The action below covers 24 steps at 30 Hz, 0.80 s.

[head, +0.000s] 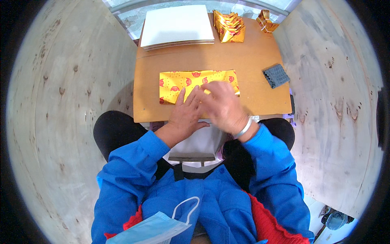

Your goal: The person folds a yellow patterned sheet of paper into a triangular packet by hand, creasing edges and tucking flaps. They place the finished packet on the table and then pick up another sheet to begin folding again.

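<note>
A folded sheet of shiny gold paper (175,80) with red printed motifs lies on the wooden tabletop in front of me, its long side running left to right. My left hand (186,114) rests with fingers spread on the sheet's near edge, the thumb pointing right. Close beside it, my right hand (224,105) is bent over the right half of the paper and blurred. Its fingertips are near my left fingers, and whether they pinch anything is hidden. A pale bracelet (243,127) circles my right wrist.
At the back of the table (249,61) lies a stack of white sheets (179,24). Several folded gold paper pieces (233,32) overlap beside it; a tied gold bundle (267,23) sits in the far right corner. A grey cloth (276,76) lies at the right edge. Wooden panels (67,91) flank both sides.
</note>
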Available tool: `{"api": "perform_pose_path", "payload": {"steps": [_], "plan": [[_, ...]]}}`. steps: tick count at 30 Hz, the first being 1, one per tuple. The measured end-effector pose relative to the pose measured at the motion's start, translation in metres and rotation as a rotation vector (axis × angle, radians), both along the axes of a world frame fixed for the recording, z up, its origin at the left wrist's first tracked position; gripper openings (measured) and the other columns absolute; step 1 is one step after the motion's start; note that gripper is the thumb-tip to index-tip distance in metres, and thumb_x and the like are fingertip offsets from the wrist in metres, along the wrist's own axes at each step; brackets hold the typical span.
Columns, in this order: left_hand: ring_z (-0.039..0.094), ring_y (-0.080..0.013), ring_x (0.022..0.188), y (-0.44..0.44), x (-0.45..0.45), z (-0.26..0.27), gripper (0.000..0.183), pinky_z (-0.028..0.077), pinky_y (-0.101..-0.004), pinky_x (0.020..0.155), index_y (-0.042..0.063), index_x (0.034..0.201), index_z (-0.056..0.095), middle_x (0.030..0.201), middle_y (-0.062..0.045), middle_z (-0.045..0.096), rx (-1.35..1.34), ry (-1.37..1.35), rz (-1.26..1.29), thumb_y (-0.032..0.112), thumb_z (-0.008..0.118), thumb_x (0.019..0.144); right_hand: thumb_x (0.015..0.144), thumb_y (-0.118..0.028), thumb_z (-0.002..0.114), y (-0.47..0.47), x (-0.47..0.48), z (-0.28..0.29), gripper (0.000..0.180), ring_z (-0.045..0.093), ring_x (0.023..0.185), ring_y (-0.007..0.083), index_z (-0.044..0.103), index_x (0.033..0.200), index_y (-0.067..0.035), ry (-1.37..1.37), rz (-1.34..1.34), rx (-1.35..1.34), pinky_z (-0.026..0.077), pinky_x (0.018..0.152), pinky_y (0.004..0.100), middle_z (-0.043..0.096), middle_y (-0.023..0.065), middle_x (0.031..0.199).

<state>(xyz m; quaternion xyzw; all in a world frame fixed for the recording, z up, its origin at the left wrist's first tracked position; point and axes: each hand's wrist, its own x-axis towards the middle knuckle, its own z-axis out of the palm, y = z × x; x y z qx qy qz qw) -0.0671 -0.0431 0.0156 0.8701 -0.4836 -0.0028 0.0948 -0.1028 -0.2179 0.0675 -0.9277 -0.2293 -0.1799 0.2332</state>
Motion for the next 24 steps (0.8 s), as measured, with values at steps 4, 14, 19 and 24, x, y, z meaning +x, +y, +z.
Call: {"api": "perform_pose_path", "payload": {"steps": [4,14,19,24], "plan": [[0.024,-0.0308,0.147,-0.001,0.001,-0.009,0.068,0.012,-0.0547,0.118,0.009,0.147,0.039,0.156,-0.018,0.030,-0.012,-0.106,-0.002,0.040,0.055,0.088,0.079,-0.033,0.074,0.029,-0.035,-0.018,0.076,0.040,0.135,0.0392,0.043,0.139,0.002,0.146,-0.045,-0.009,0.029,0.114,0.0494,0.043,0.0251,0.143],[0.027,-0.0312,0.145,0.002,-0.001,-0.005,0.082,0.018,-0.0585,0.115,0.010,0.144,0.043,0.156,-0.018,0.029,-0.047,-0.057,0.013,0.044,0.073,0.076,0.081,-0.061,0.064,0.021,-0.048,-0.044,0.099,0.023,0.145,0.0404,0.031,0.146,0.008,0.199,-0.271,-0.211,0.014,0.119,0.0534,0.030,0.0299,0.151],[0.029,-0.0314,0.144,0.002,-0.004,0.000,0.087,0.021,-0.0608,0.113,0.015,0.146,0.041,0.154,-0.017,0.031,-0.075,-0.070,0.013,0.044,0.078,0.072,0.075,-0.051,0.074,0.010,-0.057,-0.041,0.103,0.025,0.144,0.0419,0.029,0.146,0.009,0.230,-0.301,-0.311,0.016,0.118,0.0532,0.031,0.0308,0.150],[0.031,-0.0333,0.143,0.001,-0.007,0.006,0.086,0.024,-0.0646,0.110,0.025,0.146,0.042,0.152,-0.018,0.033,-0.054,-0.098,0.007,0.046,0.079,0.071,0.070,-0.041,0.080,-0.006,-0.068,-0.037,0.103,0.025,0.144,0.0408,0.030,0.145,0.009,0.286,-0.412,-0.386,0.017,0.119,0.0522,0.032,0.0291,0.150]]}}
